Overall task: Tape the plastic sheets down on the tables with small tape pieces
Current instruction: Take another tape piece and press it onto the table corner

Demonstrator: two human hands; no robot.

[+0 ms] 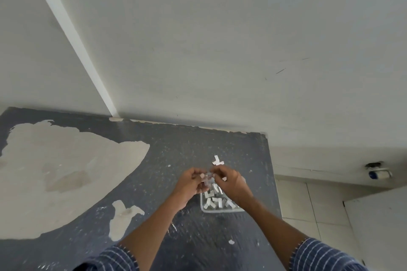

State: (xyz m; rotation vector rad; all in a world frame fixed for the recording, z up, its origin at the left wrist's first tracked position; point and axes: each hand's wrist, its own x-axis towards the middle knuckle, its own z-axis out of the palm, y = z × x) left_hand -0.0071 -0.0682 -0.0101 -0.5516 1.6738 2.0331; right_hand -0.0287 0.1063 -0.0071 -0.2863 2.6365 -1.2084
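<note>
My left hand [192, 182] and my right hand [231, 180] meet above a small clear tray [220, 211] filled with several white tape pieces [214, 201]. Between the fingertips of both hands I pinch one small clear tape piece [208, 176]. The dark table [187, 145] carries a thin clear plastic sheet [209, 237] that shows as a wrinkled sheen near the front. A crossed pair of white tape pieces [217, 160] lies on the table just beyond my hands.
The table top has large worn pale patches [66, 171] on the left. Its right edge [274, 182] drops to a tiled floor [308, 209]. A grey wall [220, 50] rises behind the table. A small white scrap [231, 242] lies near the front.
</note>
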